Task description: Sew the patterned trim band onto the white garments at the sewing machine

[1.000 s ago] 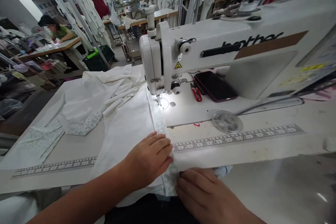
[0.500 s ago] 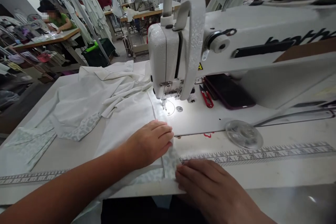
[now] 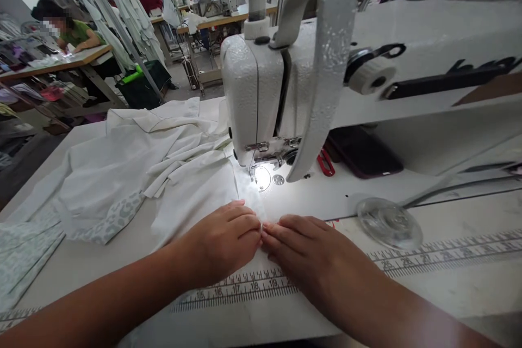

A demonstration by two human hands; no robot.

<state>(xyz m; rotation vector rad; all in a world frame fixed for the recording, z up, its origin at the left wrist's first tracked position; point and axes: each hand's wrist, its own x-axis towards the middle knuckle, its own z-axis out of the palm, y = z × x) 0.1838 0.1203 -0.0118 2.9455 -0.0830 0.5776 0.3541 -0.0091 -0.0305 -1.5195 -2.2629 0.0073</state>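
A white fabric piece lies on the sewing table, its right edge running under the needle area of the sewing machine. My left hand rests on that edge just in front of the needle, fingers closed on the fabric. Against its fingertips, my right hand pinches the same edge, fingers together. The bit of cloth between the fingertips is mostly hidden. Farther left, a part of the cloth with a pale leopard-print band spreads over the table.
A printed ruler tape runs along the table front. Right of the needle lie red thread snips, a dark phone and a clear round plastic disc. A person in green works at another table, back left.
My right hand has moved up and left to meet my left hand at the fabric edge. The fabric's near end has come off the ruler tape. The view has shifted closer to the machine.
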